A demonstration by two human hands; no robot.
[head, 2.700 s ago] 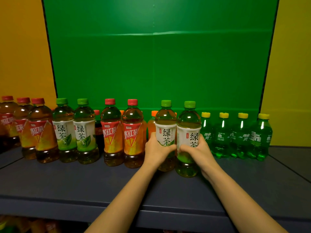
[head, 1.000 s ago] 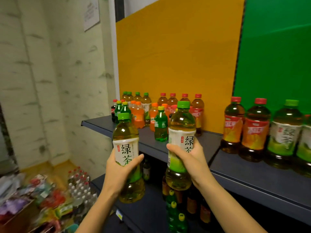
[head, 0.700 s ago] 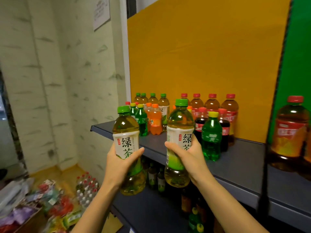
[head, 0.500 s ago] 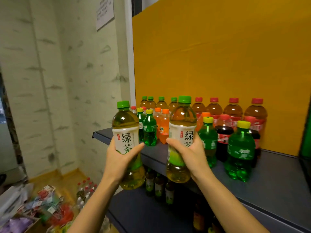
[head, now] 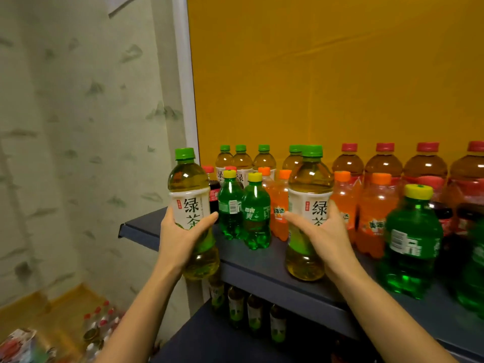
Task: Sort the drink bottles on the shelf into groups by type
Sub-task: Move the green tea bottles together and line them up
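My left hand (head: 183,233) grips a green-capped green tea bottle (head: 190,184), held upright in the air just off the left end of the dark shelf (head: 264,268). My right hand (head: 326,231) holds a second green tea bottle (head: 310,184) upright above the shelf's front edge. At the back left of the shelf stand several more green tea bottles (head: 264,159). In front of them are small green soda bottles (head: 256,213), orange soda bottles (head: 374,213) and dark cola bottles (head: 213,189). Red-capped tea bottles (head: 383,163) line the back right.
A big green soda bottle (head: 411,242) stands close at the right front. A lower shelf (head: 209,336) holds more bottles (head: 255,317). The wall (head: 78,153) is to the left, and packed goods (head: 99,326) lie on the floor. An orange panel (head: 327,74) backs the shelf.
Both hands lifted the two green tea bottles from the green-backed section and carried them left to the orange-backed end. Over the last half second they came nearer the shelf.
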